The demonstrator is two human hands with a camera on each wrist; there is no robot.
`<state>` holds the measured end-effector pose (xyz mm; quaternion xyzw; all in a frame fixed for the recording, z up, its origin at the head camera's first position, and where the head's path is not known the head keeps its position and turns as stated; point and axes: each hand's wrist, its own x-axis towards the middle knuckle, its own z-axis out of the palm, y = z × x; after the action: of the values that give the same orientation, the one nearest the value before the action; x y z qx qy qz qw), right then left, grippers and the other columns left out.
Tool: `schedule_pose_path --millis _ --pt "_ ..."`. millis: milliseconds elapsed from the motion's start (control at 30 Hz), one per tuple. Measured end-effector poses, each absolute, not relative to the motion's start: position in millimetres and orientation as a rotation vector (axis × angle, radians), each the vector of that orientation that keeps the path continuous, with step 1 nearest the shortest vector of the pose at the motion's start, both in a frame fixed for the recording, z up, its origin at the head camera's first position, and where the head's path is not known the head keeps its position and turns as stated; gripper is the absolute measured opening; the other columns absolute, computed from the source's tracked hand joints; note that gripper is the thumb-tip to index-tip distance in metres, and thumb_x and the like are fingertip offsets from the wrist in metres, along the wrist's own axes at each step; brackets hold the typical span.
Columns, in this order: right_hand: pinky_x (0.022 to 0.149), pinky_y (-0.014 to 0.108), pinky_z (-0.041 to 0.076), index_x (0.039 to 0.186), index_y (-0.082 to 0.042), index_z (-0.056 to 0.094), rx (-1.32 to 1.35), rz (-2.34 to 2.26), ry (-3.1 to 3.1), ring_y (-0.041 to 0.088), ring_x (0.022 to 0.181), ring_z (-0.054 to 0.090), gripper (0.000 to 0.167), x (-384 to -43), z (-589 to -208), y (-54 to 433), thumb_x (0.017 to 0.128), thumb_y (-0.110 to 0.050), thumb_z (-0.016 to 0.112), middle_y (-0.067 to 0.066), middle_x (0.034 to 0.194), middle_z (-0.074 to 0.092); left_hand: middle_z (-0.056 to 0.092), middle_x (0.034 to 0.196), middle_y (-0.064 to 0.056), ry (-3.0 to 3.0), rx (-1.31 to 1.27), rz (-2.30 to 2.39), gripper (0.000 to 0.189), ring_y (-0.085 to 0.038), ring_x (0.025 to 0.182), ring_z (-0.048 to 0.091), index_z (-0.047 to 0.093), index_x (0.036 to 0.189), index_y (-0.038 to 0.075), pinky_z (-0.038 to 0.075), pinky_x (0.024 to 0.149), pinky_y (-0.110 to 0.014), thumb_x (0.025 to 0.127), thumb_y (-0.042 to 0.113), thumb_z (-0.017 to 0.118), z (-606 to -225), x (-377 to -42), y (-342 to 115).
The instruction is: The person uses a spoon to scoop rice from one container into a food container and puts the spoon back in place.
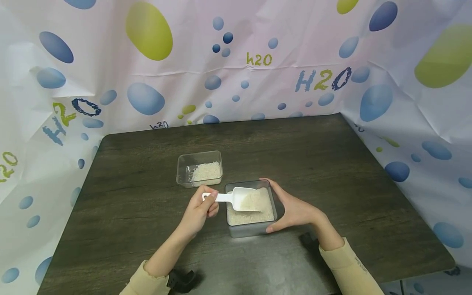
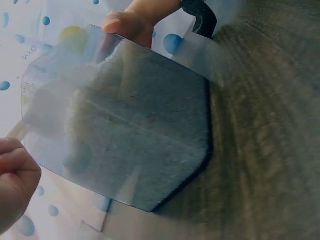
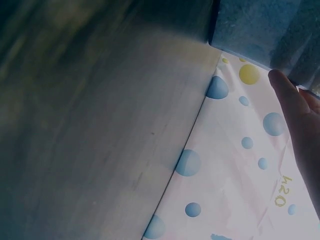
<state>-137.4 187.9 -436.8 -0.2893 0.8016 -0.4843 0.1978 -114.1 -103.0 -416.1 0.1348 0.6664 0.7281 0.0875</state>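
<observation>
My left hand pinches the handle of a white scoop between thumb and fingers. White rice lies in the scoop's bowl, which is over a grey see-through container and tilts slightly toward the rice inside it. My right hand grips this container at its right side, thumb at the front corner and fingers at the back corner. From the left wrist, the left hand shows beside the container's wall. The right wrist view catches the right thumb against the container's lower edge.
Behind and to the left stands a smaller clear tub, with a heap of rice toward its right side. Both containers stand on a dark wood-grain table. A patterned white sheet rises around the table's back and sides.
</observation>
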Motion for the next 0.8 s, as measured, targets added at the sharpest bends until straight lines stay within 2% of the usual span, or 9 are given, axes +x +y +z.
schedule_pose_path --millis 200,267,400,567,800 --pt "0.11 0.064 0.021 0.155 -0.03 0.005 -0.808 -1.35 2.249 0.034 0.147 0.009 0.12 -137.3 -437.6 187.7 0.07 -0.03 0.09 0.014 0.162 0.002 0.035 0.065 0.003 1.793 0.341 2.366 0.01 -0.004 0.054 0.036 0.04 0.096 0.006 0.024 0.052 -0.026 0.104 0.011 0.043 -428.7 -109.0 -102.1" --pt "0.11 0.065 0.019 0.155 -0.03 0.005 -0.805 -1.349 2.251 0.034 0.148 0.008 0.12 -137.0 -437.9 187.8 0.07 -0.031 0.09 0.014 0.162 0.002 0.036 0.065 0.005 1.744 0.38 2.422 0.01 -0.004 0.054 0.037 0.041 0.097 0.008 0.023 0.052 -0.029 0.104 0.015 0.045 -436.3 -108.9 -102.1" --pt "0.11 0.066 0.018 0.155 -0.029 0.004 -0.799 -1.348 2.253 0.034 0.148 0.007 0.121 -136.6 -437.4 187.9 0.07 -0.031 0.089 0.012 0.162 0.001 0.04 0.068 0.008 1.599 0.473 2.522 0.009 -0.003 0.056 0.038 0.044 0.099 0.012 0.023 0.053 -0.027 0.105 0.019 0.046 -451.0 -110.2 -103.1" --pt "0.11 0.066 0.017 0.155 -0.027 0.004 -0.795 -1.352 2.248 0.034 0.148 0.007 0.121 -135.7 -437.4 187.7 0.07 -0.026 0.09 0.013 0.161 0.002 0.043 0.069 0.009 1.437 0.43 2.561 0.009 -0.004 0.058 0.038 0.043 0.097 0.017 0.02 0.058 -0.029 0.106 0.016 0.041 -454.1 -105.3 -101.6" --pt "0.109 0.068 0.015 0.155 -0.029 0.005 -0.798 -1.364 2.24 0.034 0.148 0.003 0.12 -135.3 -438.2 187.4 0.071 -0.017 0.089 0.012 0.162 0.0 0.042 0.07 0.008 1.349 0.413 2.591 0.016 -0.007 0.059 0.036 0.044 0.1 0.015 0.018 0.062 -0.031 0.107 0.01 0.031 -453.8 -102.2 -99.2"
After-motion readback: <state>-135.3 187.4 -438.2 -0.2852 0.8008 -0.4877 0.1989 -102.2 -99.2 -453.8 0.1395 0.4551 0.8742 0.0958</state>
